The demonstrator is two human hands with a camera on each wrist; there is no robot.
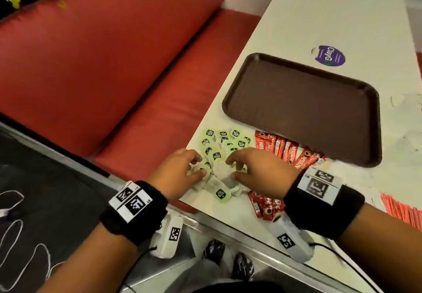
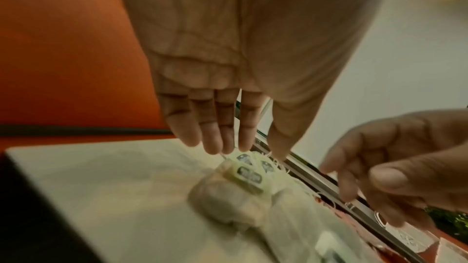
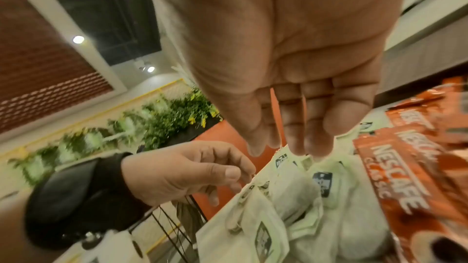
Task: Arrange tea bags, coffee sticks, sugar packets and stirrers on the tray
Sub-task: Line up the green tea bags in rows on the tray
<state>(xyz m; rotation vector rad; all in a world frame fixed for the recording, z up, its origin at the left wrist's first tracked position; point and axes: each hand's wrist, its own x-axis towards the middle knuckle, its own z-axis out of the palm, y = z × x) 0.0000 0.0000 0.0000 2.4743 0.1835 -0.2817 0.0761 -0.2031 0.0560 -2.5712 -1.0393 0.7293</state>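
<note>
At the near corner of the white table (image 1: pixel 338 18), you stand with both hands lowered into a loose heap of tea bags (image 1: pixel 219 153), their pale green tags scattered face up toward the table's left edge. Your left hand (image 1: pixel 180 174) comes in from the left with its fingers bent down and its thumb pressed against a tea bag at the side of the heap; the wrist view shows the fingertips (image 2: pixel 215 143) reaching down to the strings and tags, though whether they actually pinch anything cannot be told. Your right hand (image 1: pixel 258 169) comes in from the right, fingers (image 3: pixel 296 141) pointing down onto the same heap, their tips touching the topmost tags and gauzy bags; a firm grip cannot be told from these views either.

Just to the right of the tea bags, red Nescafe coffee sticks (image 1: pixel 290 151) lie fanned in a row along the near rim of the brown tray (image 1: pixel 228 101), with a few more of them by your right wrist at the table's front edge. A bundle of thin red stirrers (image 1: pixel 402 208) lies at the far right, beyond the black wristband (image 1: pixel 324 210). The tray sits flat on the table, just past the coffee sticks, with nothing on it. A purple round sticker (image 1: pixel 330 56) marks the tabletop beyond the tray. A red cushioned bench (image 1: pixel 102 64) runs alongside the table on your left.
</note>
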